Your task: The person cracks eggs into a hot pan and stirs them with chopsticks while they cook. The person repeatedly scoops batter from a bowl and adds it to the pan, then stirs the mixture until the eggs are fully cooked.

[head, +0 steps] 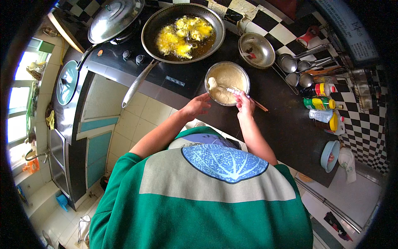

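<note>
My right hand (245, 105) grips a spoon by its pale patterned handle (238, 92) over a metal bowl (247, 76). Thick beige batter (230, 74) fills much of the bowl, and a lump of it (212, 83) coats the spoon's head. My left hand (197, 106) is at the bowl's near left side, fingers apart; whether the fingertips touch the rim is hard to tell. Wooden chopsticks (261, 105) stick out beside my right hand. Behind the bowl, yellow battered pieces (183, 35) bubble in oil in a large frying pan (221, 29).
The pan's handle (140, 82) juts over the counter's front edge. A lidded pan (116, 20) stands left on the cooktop (124, 67). Right of the pan is a metal strainer (261, 46). Ladles (287, 63), bottles (320, 102) and a blue basin (329, 155) line the wall.
</note>
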Tool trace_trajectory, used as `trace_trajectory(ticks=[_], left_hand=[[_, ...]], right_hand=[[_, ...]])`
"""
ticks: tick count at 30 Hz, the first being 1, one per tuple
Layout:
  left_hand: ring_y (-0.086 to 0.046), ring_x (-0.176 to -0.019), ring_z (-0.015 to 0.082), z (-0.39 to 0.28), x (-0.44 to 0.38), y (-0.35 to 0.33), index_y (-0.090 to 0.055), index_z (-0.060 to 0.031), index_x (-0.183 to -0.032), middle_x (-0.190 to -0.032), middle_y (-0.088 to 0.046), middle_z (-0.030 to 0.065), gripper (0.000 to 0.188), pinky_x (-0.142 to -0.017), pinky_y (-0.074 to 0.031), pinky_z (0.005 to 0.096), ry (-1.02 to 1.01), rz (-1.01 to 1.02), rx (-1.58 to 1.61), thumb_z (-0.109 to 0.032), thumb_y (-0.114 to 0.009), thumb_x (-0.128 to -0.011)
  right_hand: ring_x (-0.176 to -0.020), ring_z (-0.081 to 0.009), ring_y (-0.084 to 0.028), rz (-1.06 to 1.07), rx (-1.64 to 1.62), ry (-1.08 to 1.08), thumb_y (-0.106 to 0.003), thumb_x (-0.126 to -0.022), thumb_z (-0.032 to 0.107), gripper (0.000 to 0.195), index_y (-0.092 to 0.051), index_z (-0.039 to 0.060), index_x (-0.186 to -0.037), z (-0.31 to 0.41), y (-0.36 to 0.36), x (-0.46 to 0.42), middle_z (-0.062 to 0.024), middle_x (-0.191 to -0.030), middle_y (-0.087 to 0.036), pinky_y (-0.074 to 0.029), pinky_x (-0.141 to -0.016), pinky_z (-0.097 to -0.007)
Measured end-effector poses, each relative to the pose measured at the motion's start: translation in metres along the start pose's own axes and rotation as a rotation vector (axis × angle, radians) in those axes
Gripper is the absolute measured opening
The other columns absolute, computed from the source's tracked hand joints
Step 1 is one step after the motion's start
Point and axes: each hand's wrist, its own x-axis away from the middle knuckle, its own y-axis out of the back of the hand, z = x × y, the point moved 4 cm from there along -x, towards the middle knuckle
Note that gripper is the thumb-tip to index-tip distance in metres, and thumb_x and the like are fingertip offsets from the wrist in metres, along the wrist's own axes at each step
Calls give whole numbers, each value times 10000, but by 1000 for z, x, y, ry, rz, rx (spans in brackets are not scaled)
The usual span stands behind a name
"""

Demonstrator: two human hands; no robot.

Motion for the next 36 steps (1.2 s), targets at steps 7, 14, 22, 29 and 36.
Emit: trace_trajectory(ticks=[7, 14, 22, 29, 36], left_hand=[[-360, -1228, 283, 15, -5, 23, -205, -33, -1375, -1378, -324, 105, 576, -989, -326, 421, 9, -45, -40, -128, -460, -868], [-418, -1194, 246, 13, 28, 41, -247, -20, -1355, -1333, -396, 113, 519, -964, -361, 391, 3, -33, -12, -106, -442, -883], [-456, -1150, 241, 24, 73, 66, -333, -22, -1318, -1281, -450, 128, 465, -943, -390, 366, -5, -109, 42, -52, -415, -862], [-480, -1118, 211, 39, 103, 94, -347, -36, -1313, -1259, -474, 95, 441, -938, -389, 335, -18, -194, 66, -60, -397, -876], [-497, -1091, 183, 54, 131, 118, -367, -39, -1302, -1241, -491, 75, 451, -906, -407, 327, -25, -296, 140, -66, -443, -858]], right_hand=[[-598, -59, -559, 59, -136, 25, -628, -819, 253, 197, -610, 90, -929, 26, 7, 4, -37, -813, -656, -383, -486, -151], [-624, -41, -551, 29, -154, 215, -629, -817, 253, 188, -633, 92, -914, 91, 7, 34, -47, -841, -666, -373, -505, -149], [-659, -42, -554, -56, -68, 324, -615, -822, 257, 201, -634, 106, -954, 115, 12, 49, -30, -862, -668, -346, -526, -158], [-657, -42, -551, -62, -56, 355, -607, -825, 244, 187, -632, 104, -945, 124, 1, 57, -29, -862, -669, -347, -525, -156], [-657, -51, -559, 91, -72, 491, -609, -831, 253, 220, -628, 72, -954, 162, -58, 66, -47, -855, -663, -369, -525, -154]])
